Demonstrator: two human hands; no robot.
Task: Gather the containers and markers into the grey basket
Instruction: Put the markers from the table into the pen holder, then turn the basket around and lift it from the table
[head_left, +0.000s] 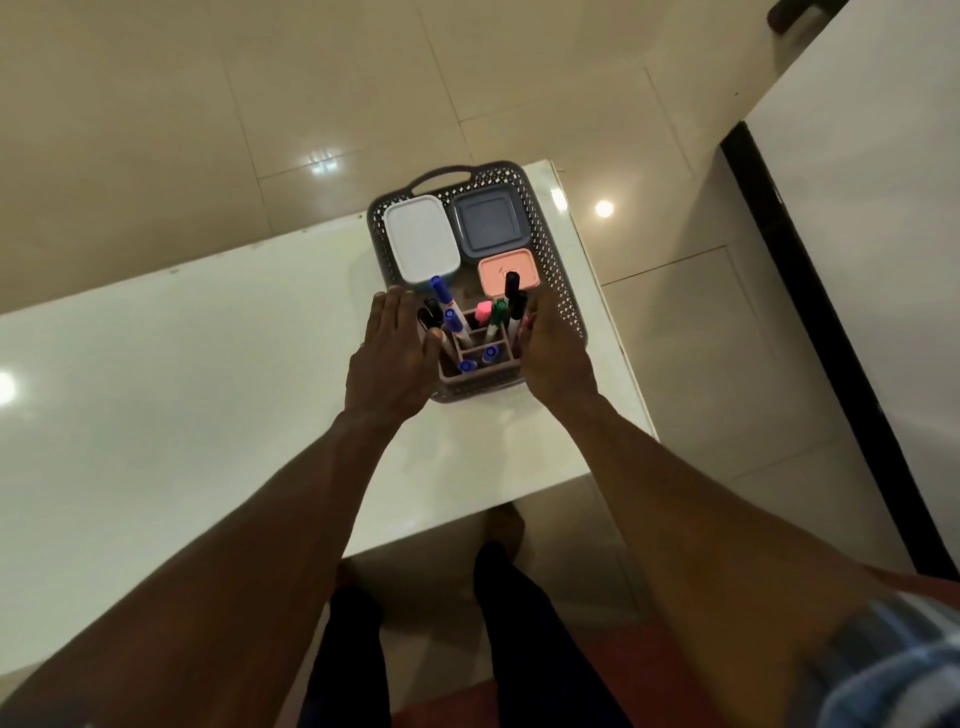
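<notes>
A grey perforated basket (551, 244) sits near the far right corner of the white table. Inside it are a white lidded container (420, 239), a grey lidded container (488, 222) and a small peach container (505, 269). At the basket's near end stands a pinkish divided marker holder (480, 361) with several markers (451, 314) upright in it: blue, black, green and pink caps. My left hand (392, 358) presses against the holder's left side, fingers extended. My right hand (553, 353) is on its right side. Both hands grip the holder between them.
The white table (182, 389) stretches to the left and toward me; its right edge runs close beside the basket. Beige tiled floor surrounds it. A white surface with a dark edge (810, 291) stands at the right. My legs show below the table's near edge.
</notes>
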